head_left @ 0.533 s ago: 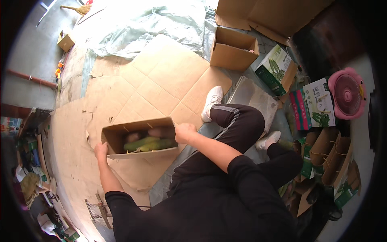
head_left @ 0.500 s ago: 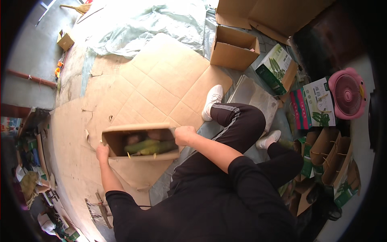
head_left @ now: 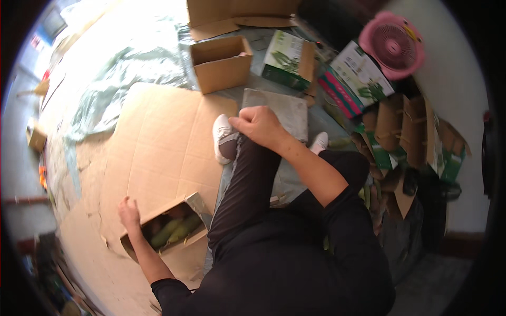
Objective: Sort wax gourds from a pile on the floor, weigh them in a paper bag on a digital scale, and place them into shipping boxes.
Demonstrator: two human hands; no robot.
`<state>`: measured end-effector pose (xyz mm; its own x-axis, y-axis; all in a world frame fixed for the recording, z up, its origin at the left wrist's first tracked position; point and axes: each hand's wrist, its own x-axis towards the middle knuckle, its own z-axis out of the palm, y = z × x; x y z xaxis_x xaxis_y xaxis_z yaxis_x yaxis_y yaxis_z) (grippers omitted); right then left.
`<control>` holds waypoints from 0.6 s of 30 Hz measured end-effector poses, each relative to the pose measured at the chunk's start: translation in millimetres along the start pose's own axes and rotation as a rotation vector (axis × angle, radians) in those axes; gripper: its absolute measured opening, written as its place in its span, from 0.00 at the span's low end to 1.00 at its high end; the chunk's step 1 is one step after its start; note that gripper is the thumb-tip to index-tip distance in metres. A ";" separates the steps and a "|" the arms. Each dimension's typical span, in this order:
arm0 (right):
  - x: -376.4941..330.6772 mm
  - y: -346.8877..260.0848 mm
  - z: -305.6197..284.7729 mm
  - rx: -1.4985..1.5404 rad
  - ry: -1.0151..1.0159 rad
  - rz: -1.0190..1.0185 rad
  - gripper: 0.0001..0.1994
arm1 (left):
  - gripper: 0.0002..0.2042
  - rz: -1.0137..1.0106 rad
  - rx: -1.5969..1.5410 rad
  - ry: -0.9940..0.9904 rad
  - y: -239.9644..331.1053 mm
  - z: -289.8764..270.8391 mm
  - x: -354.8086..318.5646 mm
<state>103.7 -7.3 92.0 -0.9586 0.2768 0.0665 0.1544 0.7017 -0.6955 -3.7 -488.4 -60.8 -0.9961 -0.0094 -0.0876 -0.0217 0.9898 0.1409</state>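
Observation:
I sit on the floor in black clothes with one leg stretched out. My left hand [head_left: 129,210] grips the far left edge of an open brown cardboard box [head_left: 182,255] beside my left hip. Long green vegetables [head_left: 174,230] lie inside the box. My right hand [head_left: 258,124] is off the box and rests on my ankle just behind my white shoe [head_left: 224,137], with its fingers curled over the black trouser hem and nothing else in it.
Flattened cardboard sheets [head_left: 158,142] cover the floor under the box, with clear plastic sheeting [head_left: 121,79] beyond. A small open carton [head_left: 221,71], green-and-white printed cartons [head_left: 287,58], a grey mat [head_left: 284,108], a pink fan [head_left: 392,45] and folded cartons [head_left: 411,131] crowd the right.
My right hand has let go of the box's right edge and moved up to my ankle. The view has swung, so the box now lies lower left; my left hand stays on it.

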 end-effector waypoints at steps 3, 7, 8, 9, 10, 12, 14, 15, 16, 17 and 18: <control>-27.1 34.3 -54.2 0.072 0.239 0.107 0.21 | 0.19 0.202 0.002 -0.304 114.8 23.4 11.7; -71.5 75.7 -98.5 0.216 0.394 0.236 0.21 | 0.25 0.427 0.356 -0.674 208.9 79.2 -1.6; -81.8 81.0 -107.5 0.282 0.407 0.270 0.20 | 0.28 0.473 0.425 -0.777 212.8 106.6 -1.3; -91.1 85.4 -116.0 0.347 0.420 0.300 0.20 | 0.32 0.517 0.496 -0.877 209.4 141.1 0.1; -98.8 90.9 -122.2 0.352 0.441 0.276 0.19 | 0.35 0.502 0.600 -0.980 203.1 174.1 2.6; -120.8 93.0 -142.3 0.348 0.506 0.275 0.20 | 0.40 0.447 0.820 -1.089 182.3 218.4 2.2; -145.5 123.9 -152.4 0.328 0.543 0.306 0.20 | 0.33 0.487 0.882 -1.175 214.0 194.0 -37.2; -152.4 127.0 -158.6 0.319 0.564 0.320 0.20 | 0.32 0.489 0.909 -1.164 218.7 174.3 -52.2; -160.3 126.1 -167.1 0.301 0.589 0.338 0.19 | 0.30 0.493 0.933 -1.149 223.1 155.5 -65.5; -166.7 125.0 -175.7 0.284 0.611 0.348 0.18 | 0.29 0.493 0.952 -1.130 226.5 138.7 -76.4; -171.1 128.5 -179.7 0.313 0.635 0.360 0.18 | 0.27 0.482 0.967 -1.109 226.5 123.6 -83.3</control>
<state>330.5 153.5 119.8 -0.5284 0.8391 0.1291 0.2637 0.3067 -0.9145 84.9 -245.8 -143.4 -0.3222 0.0009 -0.9467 0.7690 0.5835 -0.2612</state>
